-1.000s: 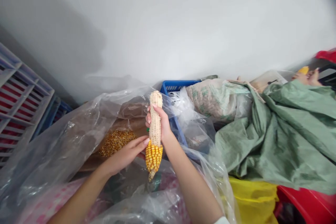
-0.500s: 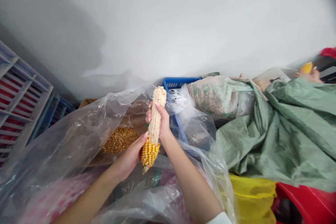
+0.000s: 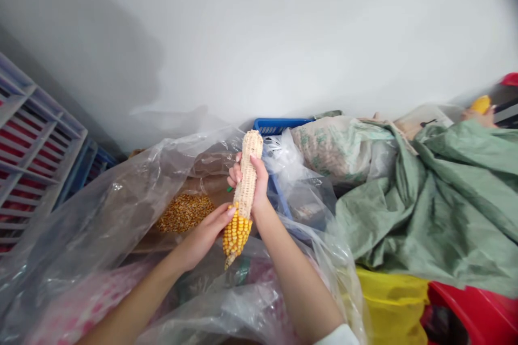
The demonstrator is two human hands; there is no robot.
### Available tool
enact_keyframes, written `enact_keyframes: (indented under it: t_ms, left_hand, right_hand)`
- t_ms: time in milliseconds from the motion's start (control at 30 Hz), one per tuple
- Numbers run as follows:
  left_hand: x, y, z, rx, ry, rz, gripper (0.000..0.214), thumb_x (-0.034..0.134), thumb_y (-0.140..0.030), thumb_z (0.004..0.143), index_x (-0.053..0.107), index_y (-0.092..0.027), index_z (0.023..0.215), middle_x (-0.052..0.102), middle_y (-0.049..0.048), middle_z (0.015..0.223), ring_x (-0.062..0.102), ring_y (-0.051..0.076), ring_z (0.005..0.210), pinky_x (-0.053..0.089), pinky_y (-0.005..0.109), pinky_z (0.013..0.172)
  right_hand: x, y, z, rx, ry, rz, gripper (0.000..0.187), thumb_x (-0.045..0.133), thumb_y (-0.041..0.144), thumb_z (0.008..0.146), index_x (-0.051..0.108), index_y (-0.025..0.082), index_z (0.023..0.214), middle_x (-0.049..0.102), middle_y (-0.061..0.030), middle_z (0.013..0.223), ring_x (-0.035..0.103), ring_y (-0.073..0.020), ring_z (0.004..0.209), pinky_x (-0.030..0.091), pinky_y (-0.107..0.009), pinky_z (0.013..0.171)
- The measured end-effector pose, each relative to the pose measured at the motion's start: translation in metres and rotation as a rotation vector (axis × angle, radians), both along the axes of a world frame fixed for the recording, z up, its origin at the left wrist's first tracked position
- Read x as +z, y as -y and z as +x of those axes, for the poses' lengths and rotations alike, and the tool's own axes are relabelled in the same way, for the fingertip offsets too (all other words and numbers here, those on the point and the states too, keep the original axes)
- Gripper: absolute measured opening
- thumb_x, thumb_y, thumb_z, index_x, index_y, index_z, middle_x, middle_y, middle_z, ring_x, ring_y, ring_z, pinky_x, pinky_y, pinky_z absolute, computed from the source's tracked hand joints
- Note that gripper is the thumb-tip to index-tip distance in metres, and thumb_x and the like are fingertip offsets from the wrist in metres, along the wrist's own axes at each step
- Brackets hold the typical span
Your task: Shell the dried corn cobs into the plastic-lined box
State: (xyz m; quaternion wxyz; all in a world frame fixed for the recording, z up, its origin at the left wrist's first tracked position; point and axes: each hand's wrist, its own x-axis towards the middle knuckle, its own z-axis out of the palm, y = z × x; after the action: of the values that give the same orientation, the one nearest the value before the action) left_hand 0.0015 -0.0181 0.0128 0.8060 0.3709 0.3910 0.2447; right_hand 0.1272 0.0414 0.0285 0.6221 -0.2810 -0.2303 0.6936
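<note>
A corn cob (image 3: 245, 186) is held upright, tilted slightly right, over a clear plastic bag (image 3: 162, 151). Its upper part is bare and pale; yellow kernels (image 3: 238, 230) remain round the lower end down to the tip. My right hand (image 3: 259, 180) is wrapped round the bare middle, fingers on the far side and thumb in front. My left hand (image 3: 208, 234) grips the kernel-covered part from the left, its thumb pressing at the edge of the kernels; its other fingers are partly hidden behind the cob. Loose corn kernels (image 3: 185, 212) lie in a heap inside the bag, to the left.
Slatted crates (image 3: 30, 156) stand at the left. Behind and to the right, a blue basket (image 3: 279, 125) holds plastic bags. A green sheet (image 3: 429, 205) covers the right side, with a yellow bag (image 3: 392, 302) and red tub (image 3: 473, 307) below. Another person's hand (image 3: 481, 116) holds corn.
The cob and both hands appear slightly further right, as does the whole scene, from a small camera shift. My left thumb has moved slightly on the kernels' upper edge.
</note>
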Motion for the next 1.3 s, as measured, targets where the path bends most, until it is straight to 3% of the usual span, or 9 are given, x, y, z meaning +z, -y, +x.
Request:
enact_keyframes:
  t_ms: [167,400,567,733,1067,1300]
  left_hand:
    - [-0.006,0.004,0.005,0.038,-0.02,0.062,0.048,0.049,-0.05,0.079,0.049,-0.02,0.117,0.058,0.0066,0.115,0.051,0.022,0.108,0.039,0.032,0.091]
    - [-0.004,0.003,0.014,0.13,-0.043,0.022,0.06,0.046,-0.057,0.077,0.046,-0.016,0.122,0.062,0.0098,0.108,0.057,0.023,0.099,0.041,0.035,0.088]
    - [0.003,-0.003,0.005,0.033,0.018,-0.064,0.065,0.04,-0.063,0.076,0.051,-0.015,0.118,0.064,0.0112,0.104,0.057,0.025,0.099,0.044,0.036,0.083]
    - [0.005,-0.001,-0.002,-0.036,-0.05,0.092,0.045,0.057,-0.048,0.074,0.055,-0.02,0.109,0.06,0.0054,0.113,0.052,0.023,0.108,0.04,0.03,0.089]
    - [-0.009,0.004,0.01,0.057,-0.186,0.262,0.045,0.041,-0.054,0.08,0.054,-0.017,0.103,0.062,0.0048,0.092,0.052,0.021,0.1,0.04,0.031,0.085]
    - [-0.003,-0.003,0.009,0.119,-0.126,0.081,0.059,0.042,-0.059,0.078,0.052,-0.013,0.113,0.065,0.0097,0.098,0.057,0.025,0.096,0.042,0.035,0.084]
  right_hand:
    - [-0.003,0.001,-0.001,-0.021,0.084,-0.014,0.029,0.045,0.049,0.07,0.045,0.021,0.073,0.036,0.0071,0.04,0.028,-0.0077,0.037,0.023,-0.019,0.039]
    - [-0.005,0.002,-0.006,-0.048,0.213,-0.007,0.029,0.048,0.049,0.067,0.047,0.02,0.074,0.04,0.0064,0.04,0.03,-0.0079,0.036,0.023,-0.02,0.04]
    - [-0.002,0.002,-0.005,-0.01,0.108,0.007,0.026,0.047,0.046,0.069,0.046,0.02,0.074,0.039,0.0066,0.04,0.029,-0.0076,0.037,0.023,-0.02,0.04]
    - [0.001,0.001,-0.002,0.013,0.074,-0.019,0.029,0.044,0.05,0.07,0.044,0.021,0.073,0.034,0.0075,0.041,0.027,-0.0079,0.037,0.022,-0.02,0.039]
    - [-0.009,0.0,-0.003,-0.009,0.081,-0.011,0.027,0.045,0.047,0.072,0.047,0.02,0.074,0.038,0.0068,0.04,0.031,-0.0076,0.036,0.023,-0.019,0.039]
    - [-0.009,0.001,-0.008,-0.035,0.137,-0.022,0.025,0.047,0.045,0.071,0.047,0.02,0.074,0.041,0.0063,0.04,0.031,-0.008,0.037,0.023,-0.019,0.04]
